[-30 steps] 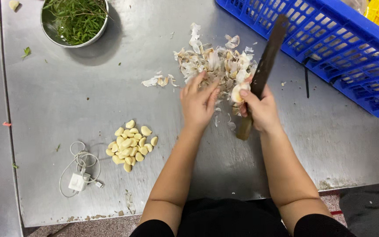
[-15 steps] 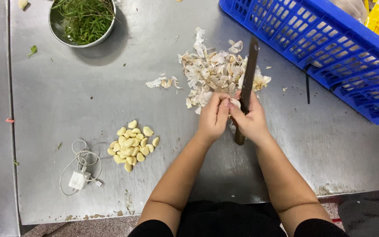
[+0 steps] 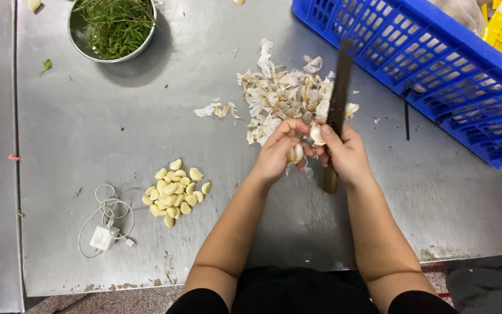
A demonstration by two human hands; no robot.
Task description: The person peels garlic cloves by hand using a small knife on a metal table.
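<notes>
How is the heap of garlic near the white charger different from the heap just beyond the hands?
The peeled clove pile is small, tight and smooth pale yellow; the skin pile is larger, loose, papery and whitish-brown. The clove pile lies apart from both hands, by the charger; the skin pile lies just beyond the left hand and right hand, which grips a knife. Both piles rest on the metal table.

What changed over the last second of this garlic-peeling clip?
The left hand drew back from the heap of garlic skins and now holds a garlic clove against the right hand. The knife, tilted before, swung nearly upright. The peeled cloves, white charger, bowl of greens and blue crate stayed put.
</notes>
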